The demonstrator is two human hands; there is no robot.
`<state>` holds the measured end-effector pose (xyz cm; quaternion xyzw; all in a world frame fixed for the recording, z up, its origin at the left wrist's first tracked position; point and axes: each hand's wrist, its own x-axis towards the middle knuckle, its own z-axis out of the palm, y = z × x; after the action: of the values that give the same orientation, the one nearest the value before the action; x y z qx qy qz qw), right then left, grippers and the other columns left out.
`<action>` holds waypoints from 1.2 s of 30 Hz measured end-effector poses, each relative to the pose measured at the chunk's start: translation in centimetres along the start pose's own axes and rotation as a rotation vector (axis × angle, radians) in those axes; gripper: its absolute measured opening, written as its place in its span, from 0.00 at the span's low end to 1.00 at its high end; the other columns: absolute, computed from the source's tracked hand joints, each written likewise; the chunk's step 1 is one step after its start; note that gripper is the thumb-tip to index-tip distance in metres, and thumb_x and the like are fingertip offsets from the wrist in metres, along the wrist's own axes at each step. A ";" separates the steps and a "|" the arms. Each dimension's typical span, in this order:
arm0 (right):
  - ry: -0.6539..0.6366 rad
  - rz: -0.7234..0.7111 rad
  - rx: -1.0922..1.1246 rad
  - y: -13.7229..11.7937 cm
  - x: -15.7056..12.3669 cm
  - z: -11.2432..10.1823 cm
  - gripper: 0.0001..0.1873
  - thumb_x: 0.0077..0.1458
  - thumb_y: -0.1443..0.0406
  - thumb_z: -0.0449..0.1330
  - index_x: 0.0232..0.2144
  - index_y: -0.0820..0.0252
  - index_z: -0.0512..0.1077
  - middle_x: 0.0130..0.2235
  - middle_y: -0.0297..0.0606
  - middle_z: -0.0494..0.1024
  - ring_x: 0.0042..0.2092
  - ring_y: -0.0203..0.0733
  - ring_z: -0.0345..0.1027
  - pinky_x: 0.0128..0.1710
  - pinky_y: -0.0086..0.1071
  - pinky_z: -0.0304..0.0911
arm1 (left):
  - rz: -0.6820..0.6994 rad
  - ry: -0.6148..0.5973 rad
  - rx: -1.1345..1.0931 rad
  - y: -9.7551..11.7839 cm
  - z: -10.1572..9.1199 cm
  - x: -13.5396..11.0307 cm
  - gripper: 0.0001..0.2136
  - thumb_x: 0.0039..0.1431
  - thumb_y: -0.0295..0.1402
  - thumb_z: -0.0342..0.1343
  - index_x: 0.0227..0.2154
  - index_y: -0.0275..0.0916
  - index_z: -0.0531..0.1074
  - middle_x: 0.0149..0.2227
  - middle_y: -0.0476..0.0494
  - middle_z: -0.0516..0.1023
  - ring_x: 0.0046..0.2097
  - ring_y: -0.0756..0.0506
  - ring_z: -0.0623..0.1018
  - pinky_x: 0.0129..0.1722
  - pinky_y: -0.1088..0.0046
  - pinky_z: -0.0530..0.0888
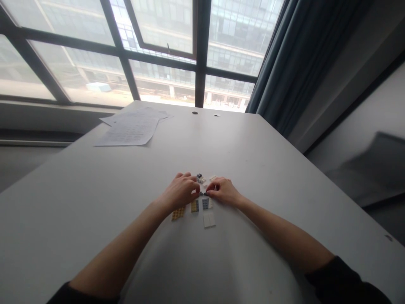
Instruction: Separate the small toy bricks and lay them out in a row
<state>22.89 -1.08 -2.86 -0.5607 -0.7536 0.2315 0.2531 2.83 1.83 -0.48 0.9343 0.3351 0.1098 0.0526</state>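
My left hand and my right hand meet over the table, each pinching one end of a small dark grey toy brick piece. Just nearer to me lie a tan-and-grey brick plate and a grey-and-white one. A yellow-tan studded plate sits partly under my left wrist. Closest to me is a flat white plate. Beyond my fingers are a cluster of dark and white bricks and some white bricks, the latter partly hidden by my right hand.
The white table stretches to a large window. Printed paper sheets lie at its far left. Two round holes, one of them a dark-rimmed hole, are near the far edge. A dark curtain hangs at the right.
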 end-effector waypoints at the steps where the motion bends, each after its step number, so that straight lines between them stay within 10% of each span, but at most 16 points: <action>1: 0.001 0.003 0.003 0.0 0.0 0.0 0.03 0.48 0.65 0.65 0.28 0.54 0.79 0.30 0.30 0.78 0.33 0.35 0.68 0.37 0.29 0.59 | -0.004 -0.001 -0.003 0.0 0.0 0.0 0.04 0.53 0.32 0.58 0.26 0.45 0.77 0.32 0.47 0.77 0.37 0.45 0.71 0.40 0.66 0.62; 19: 0.032 -0.002 0.049 0.3 0.0 0.5 0.04 0.49 0.65 0.64 0.29 0.53 0.80 0.32 0.32 0.78 0.37 0.37 0.69 0.41 0.29 0.60 | -0.013 -0.015 -0.029 -0.1 0.4 -0.2 0.04 0.54 0.33 0.58 0.27 0.45 0.77 0.32 0.48 0.76 0.38 0.45 0.72 0.41 0.66 0.62; 25: 0.226 0.063 0.159 1.7 0.2 -0.2 0.07 0.53 0.64 0.61 0.33 0.57 0.79 0.35 0.36 0.78 0.33 0.35 0.67 0.37 0.29 0.62 | -0.062 0.042 -0.052 -1.2 -0.2 -0.7 0.06 0.56 0.38 0.57 0.30 0.45 0.77 0.35 0.48 0.77 0.40 0.43 0.72 0.42 0.65 0.64; 36: 0.294 0.200 -0.251 1.7 1.3 0.4 0.18 0.48 0.54 0.64 0.38 0.60 0.76 0.39 0.42 0.75 0.43 0.46 0.66 0.45 0.37 0.60 | -0.164 0.192 -0.055 -2.0 0.1 0.0 0.07 0.57 0.35 0.55 0.33 0.44 0.77 0.37 0.46 0.79 0.43 0.42 0.73 0.45 0.61 0.65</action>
<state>23.58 0.57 -4.12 -0.6874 -0.6723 0.0757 0.2642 1.63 3.43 -0.89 0.8872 0.4105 0.2034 0.0546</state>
